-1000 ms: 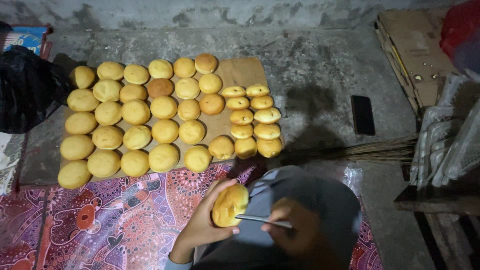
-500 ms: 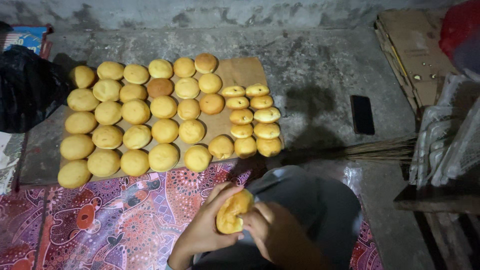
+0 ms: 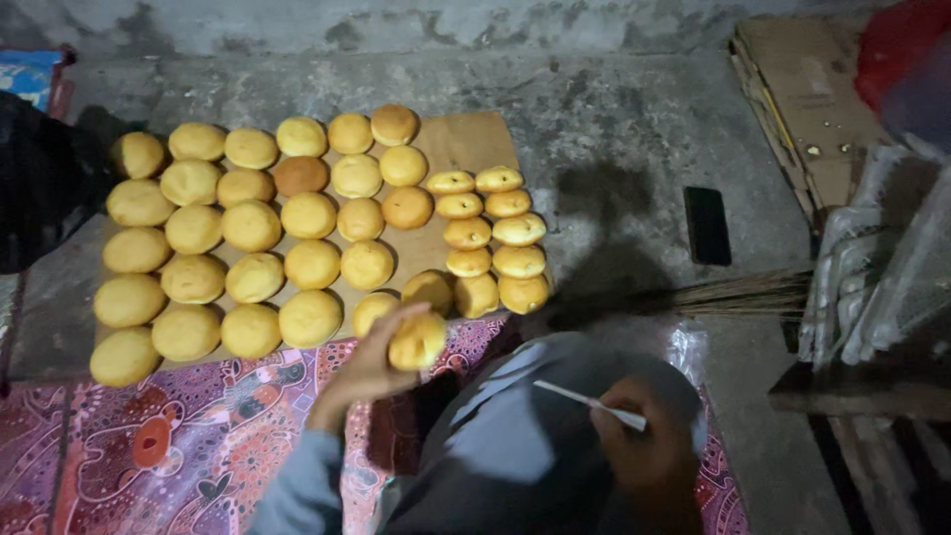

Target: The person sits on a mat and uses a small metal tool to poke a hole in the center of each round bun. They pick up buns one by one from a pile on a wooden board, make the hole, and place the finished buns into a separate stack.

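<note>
head view, nearest first: the right hand is clenched round a thin white stick over the lap, its tip pointing left. the left hand grips a round golden bun, held just above the patterned cloth at the near edge of the cardboard sheet. beyond lie rows of buns on the concrete floor. best, i judge, to keep the bun level and fingers light so the crust isn't dented

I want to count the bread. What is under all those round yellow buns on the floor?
A flat brown cardboard sheet lies under the round yellow buns, on the grey concrete floor. The buns cover most of it.
</note>
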